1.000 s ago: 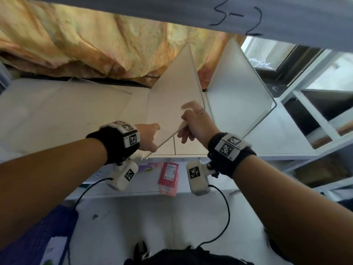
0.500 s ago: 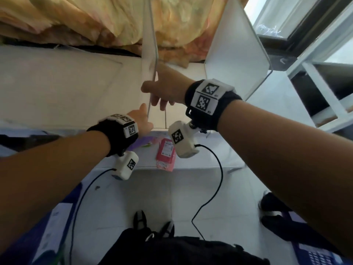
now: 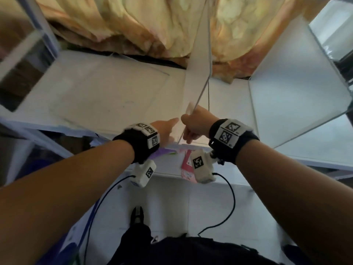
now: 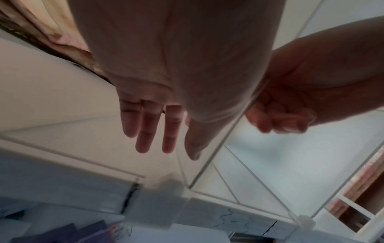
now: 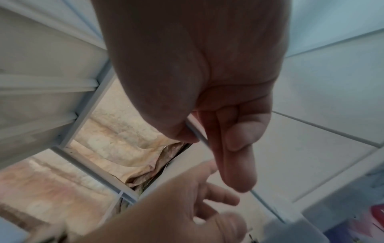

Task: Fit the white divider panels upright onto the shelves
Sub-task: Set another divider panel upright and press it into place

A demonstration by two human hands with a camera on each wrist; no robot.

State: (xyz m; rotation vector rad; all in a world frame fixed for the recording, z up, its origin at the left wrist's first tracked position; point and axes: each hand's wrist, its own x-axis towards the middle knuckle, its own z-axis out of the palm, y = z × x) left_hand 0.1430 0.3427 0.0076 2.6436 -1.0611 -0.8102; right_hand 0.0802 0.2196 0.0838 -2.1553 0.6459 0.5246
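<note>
From the head camera, a white divider panel (image 3: 198,60) stands on edge on the white shelf (image 3: 107,96), seen almost edge-on and running back toward the yellow-orange curtain (image 3: 133,25). The right hand (image 3: 196,127) grips the panel's near edge low down, fingers curled round it, while the left hand (image 3: 165,131) lies just beside it on the panel's left face. A second divider panel (image 3: 292,92) stands upright further right on the same shelf. In the left wrist view, the left hand (image 4: 166,105) has straight, spread fingers (image 4: 143,129) against the panel, holding nothing. In the right wrist view, the right hand (image 5: 207,98) pinches the panel's thin edge (image 5: 197,134) between thumb and curled fingers.
</note>
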